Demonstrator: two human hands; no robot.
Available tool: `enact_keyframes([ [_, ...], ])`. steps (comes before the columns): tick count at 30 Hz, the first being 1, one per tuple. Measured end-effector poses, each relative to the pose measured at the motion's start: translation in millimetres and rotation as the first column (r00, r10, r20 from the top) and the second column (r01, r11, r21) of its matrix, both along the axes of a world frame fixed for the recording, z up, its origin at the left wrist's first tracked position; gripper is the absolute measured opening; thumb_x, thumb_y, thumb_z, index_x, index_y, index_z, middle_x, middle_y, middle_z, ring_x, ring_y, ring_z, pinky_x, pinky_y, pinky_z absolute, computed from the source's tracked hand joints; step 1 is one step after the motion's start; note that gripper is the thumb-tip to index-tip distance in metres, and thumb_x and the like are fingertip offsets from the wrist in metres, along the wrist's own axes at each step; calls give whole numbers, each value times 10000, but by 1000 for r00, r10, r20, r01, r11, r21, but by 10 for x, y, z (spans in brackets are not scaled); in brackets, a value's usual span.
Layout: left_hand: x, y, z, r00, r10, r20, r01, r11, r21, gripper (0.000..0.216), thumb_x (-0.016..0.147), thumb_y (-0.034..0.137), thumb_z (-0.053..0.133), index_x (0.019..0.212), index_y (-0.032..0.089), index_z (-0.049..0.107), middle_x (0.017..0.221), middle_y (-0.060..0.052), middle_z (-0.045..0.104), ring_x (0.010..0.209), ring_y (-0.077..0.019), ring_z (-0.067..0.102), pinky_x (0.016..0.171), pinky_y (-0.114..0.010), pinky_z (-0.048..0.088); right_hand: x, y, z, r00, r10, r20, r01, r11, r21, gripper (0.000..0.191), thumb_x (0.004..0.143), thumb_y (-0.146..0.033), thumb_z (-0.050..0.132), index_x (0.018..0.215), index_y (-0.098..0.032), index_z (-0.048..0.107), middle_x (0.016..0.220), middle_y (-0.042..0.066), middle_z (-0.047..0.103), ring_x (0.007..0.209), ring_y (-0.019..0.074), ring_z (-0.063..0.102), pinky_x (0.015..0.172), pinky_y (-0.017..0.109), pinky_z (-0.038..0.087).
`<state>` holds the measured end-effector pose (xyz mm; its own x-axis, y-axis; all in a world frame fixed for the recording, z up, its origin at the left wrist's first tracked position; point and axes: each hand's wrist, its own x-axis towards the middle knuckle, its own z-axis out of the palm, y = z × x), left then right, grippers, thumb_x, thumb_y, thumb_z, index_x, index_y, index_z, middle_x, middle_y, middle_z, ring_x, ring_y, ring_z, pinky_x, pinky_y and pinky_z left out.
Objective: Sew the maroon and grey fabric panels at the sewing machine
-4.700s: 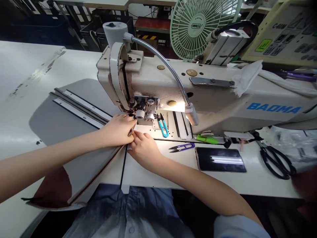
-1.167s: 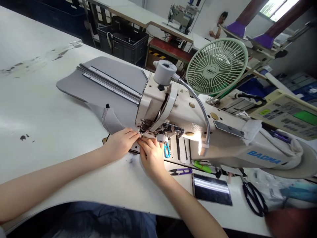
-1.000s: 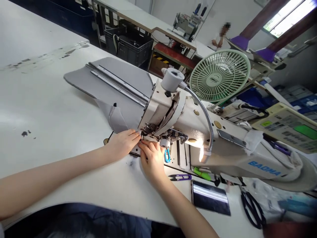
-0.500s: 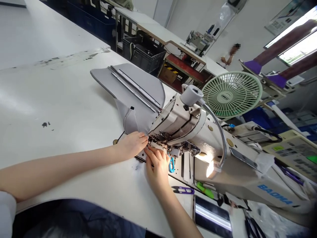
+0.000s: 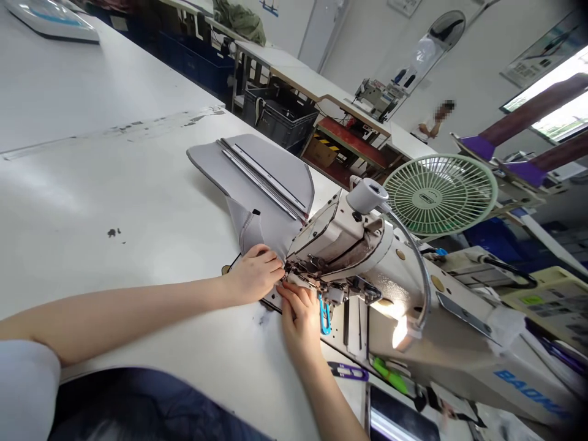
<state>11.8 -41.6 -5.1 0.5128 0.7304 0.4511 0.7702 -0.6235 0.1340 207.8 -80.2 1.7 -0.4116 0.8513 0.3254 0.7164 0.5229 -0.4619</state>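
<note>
A grey fabric piece (image 5: 271,165) with dark edging and a zipper-like strip (image 5: 261,177) along it lies on the table and runs under the head of a white sewing machine (image 5: 337,236). My left hand (image 5: 257,274) is closed on the near edge of the fabric, left of the needle area. In front of the presser foot my right hand (image 5: 301,312) has its bent fingers together, fingertips close to those of my left hand. Whatever lies under them is hidden. A blue clip-like tool (image 5: 325,315) sits just right of my right hand.
Thread snips (image 5: 351,372) with purple handles, a green-handled tool (image 5: 389,375) and a phone (image 5: 402,416) lie at the right. A green fan (image 5: 441,195) stands behind the machine. Farther back are a grey crate (image 5: 280,116) and a seated person (image 5: 429,127).
The whole view has shifted, so everything appears lower and further right. Both hands stay by the needle area, and the left fingers are bent a little differently over the fabric.
</note>
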Motion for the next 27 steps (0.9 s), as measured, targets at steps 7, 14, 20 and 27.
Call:
enact_keyframes([
  [7, -98, 118, 14, 982, 165, -90, -166, 986, -1, 378, 917, 288, 518, 1227, 101, 627, 1331, -151, 616, 1223, -280, 548, 1067, -439, 339, 11, -20, 5, 998, 39, -42, -38, 999, 24, 269, 947, -140, 454, 1065, -209, 686, 1062, 57, 718, 987, 217, 601, 860, 390, 447],
  [14, -583, -678, 89, 987, 89, -135, -90, 996, -2, 347, 902, 319, 526, 1147, 122, 673, 1238, -172, 673, 1130, -305, 626, 936, -460, 430, 21, -101, -29, 999, 13, -34, -12, 999, 34, 281, 941, -154, 455, 1050, -206, 708, 1012, 63, 720, 975, 224, 600, 878, 403, 481],
  [20, -1482, -1832, 256, 987, 84, 136, -54, 976, -213, 323, 970, 238, 386, 1074, 283, 688, 1092, -14, 744, 1003, -191, 678, 899, -374, 477, -75, -70, -29, 998, 42, -49, -41, 999, 10, 307, 931, -212, 458, 1060, -203, 737, 1116, 106, 696, 1047, 255, 583, 939, 454, 485],
  [27, -2513, -1770, 367, 349, 854, 385, -505, 518, -690, 647, 798, 533, 658, 1367, 279, 484, 1410, -127, 531, 1311, -385, 486, 1052, -576, 440, -584, -30, 216, 819, -212, -532, -318, 604, -731, 400, 853, -425, 590, 1199, -226, 615, 867, 34, 665, 666, 149, 602, 519, 251, 434],
])
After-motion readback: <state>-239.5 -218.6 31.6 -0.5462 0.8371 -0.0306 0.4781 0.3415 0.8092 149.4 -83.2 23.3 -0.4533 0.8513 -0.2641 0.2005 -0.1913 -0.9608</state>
